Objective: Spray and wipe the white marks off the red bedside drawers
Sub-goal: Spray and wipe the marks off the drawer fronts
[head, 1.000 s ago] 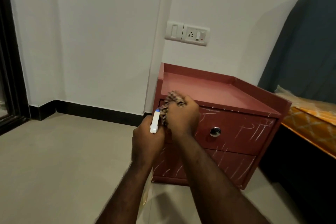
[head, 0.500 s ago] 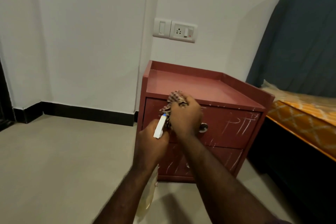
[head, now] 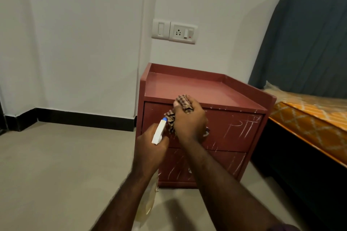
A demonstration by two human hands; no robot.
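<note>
Cloth (head: 182, 101) bunched in right hand (head: 190, 122), pressed on top drawer (head: 234, 131); left hand (head: 150, 151) grips spray bottle (head: 159, 132).

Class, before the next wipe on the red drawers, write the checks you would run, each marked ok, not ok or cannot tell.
1. Checked cloth gripped in right hand: ok.
2. Cloth touching top drawer: cannot tell, hand hides it.
3. Spray bottle held in left hand: ok.
4. White marks cleared: not ok, many on top and lower drawer.
5. Top drawer wet with spray: cannot tell.
</note>
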